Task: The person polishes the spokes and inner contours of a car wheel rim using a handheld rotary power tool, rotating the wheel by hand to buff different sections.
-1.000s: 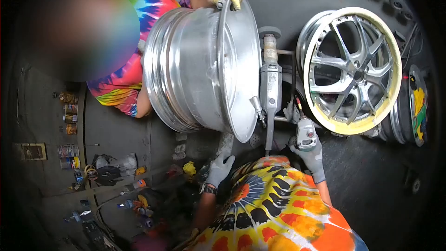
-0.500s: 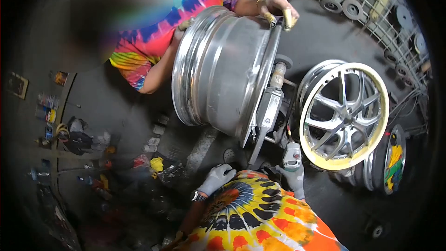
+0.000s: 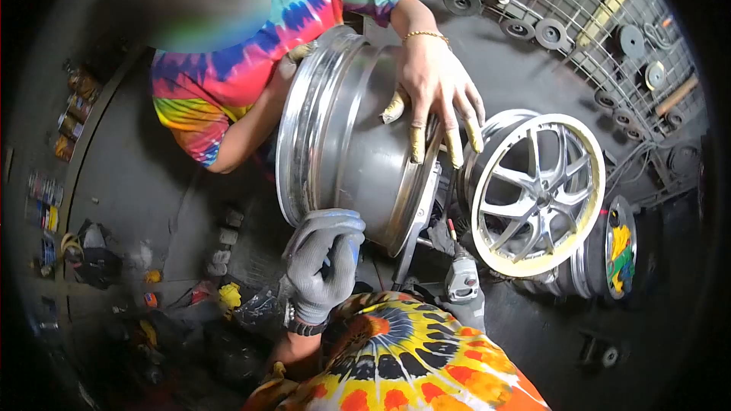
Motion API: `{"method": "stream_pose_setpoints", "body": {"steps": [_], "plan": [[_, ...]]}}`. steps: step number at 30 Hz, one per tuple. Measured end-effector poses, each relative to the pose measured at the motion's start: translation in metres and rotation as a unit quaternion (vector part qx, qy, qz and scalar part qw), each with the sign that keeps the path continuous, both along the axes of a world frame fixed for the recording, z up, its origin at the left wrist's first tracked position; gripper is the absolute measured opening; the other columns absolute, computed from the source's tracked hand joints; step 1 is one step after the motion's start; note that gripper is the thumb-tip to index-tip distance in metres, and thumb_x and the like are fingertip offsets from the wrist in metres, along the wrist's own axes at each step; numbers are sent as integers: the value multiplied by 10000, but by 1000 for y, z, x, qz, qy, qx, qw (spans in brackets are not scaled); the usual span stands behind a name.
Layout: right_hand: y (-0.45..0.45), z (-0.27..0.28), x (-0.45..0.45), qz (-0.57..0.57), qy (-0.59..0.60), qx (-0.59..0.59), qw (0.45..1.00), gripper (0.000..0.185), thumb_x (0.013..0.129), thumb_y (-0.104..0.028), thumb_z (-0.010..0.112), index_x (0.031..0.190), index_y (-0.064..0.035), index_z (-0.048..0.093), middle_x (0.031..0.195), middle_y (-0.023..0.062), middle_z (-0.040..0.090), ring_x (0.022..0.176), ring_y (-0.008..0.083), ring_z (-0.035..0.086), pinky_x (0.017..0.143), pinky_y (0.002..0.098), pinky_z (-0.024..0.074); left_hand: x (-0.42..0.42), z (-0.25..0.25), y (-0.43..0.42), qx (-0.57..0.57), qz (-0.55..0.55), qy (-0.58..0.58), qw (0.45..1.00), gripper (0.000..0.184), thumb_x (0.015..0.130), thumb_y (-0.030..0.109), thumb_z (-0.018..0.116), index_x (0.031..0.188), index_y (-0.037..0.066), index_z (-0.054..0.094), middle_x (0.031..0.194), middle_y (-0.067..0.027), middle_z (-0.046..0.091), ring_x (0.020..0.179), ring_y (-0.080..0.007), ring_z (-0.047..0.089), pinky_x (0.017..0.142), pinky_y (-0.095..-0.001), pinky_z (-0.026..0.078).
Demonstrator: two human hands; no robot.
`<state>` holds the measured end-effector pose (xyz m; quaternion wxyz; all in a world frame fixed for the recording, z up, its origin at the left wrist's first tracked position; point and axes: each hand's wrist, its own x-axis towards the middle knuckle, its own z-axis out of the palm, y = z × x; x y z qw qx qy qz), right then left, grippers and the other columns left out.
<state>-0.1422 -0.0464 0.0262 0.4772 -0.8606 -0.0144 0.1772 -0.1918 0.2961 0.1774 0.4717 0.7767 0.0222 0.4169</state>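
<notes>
My left hand (image 3: pixel 324 262), in a grey glove, is half curled in front of the lower edge of a large metal wheel rim (image 3: pixel 354 137). Nothing shows between its fingers; whether it touches the rim is hard to tell. Low at the right, my gloved right hand (image 3: pixel 466 310) is closed around a grey hand-held grinder (image 3: pixel 461 278). The rim lies on its side, over a partly hidden metal stand (image 3: pixel 406 259). Across from me, a co-worker's right-side hand (image 3: pixel 438 91), with taped fingertips, spreads over the barrel, and another hand (image 3: pixel 303 50) is at its far edge.
Right of the grinder stands a spoked wheel (image 3: pixel 539 194) with a pale yellow lip. Behind it are another rim (image 3: pixel 620 247) with coloured cloths in it, and a wire rack (image 3: pixel 571 38) hung with grinding discs. A yellow cloth (image 3: pixel 230 297) and clutter lie on the floor at left.
My left hand has risen from my lap to the rim's lower edge. The co-worker's hand has moved from the rim's edge onto the barrel, fingers spread. My right hand keeps the grinder low.
</notes>
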Motion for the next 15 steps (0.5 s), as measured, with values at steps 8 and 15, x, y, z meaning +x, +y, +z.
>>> {"method": "stream_pose_setpoints", "body": {"steps": [8,15], "plan": [[0,-5,-27,-46,1,8,999,586,699,-203,946,1157,-12,635,1033,101,732,924,202,699,824,340,559,30,-3,-16,-17,-34,-28,999,144,883,-29,538,925,-50,674,988,-191,715,922,-312,693,859,-385,537],[-5,-9,-33,-51,-2,15,999,597,699,-202,942,1173,-16,630,1046,107,734,945,210,706,833,347,561,43,-10,-18,48,-31,-11,998,171,902,8,595,1034,-29,697,1088,-178,706,1053,-343,677,971,-430,509]]}}
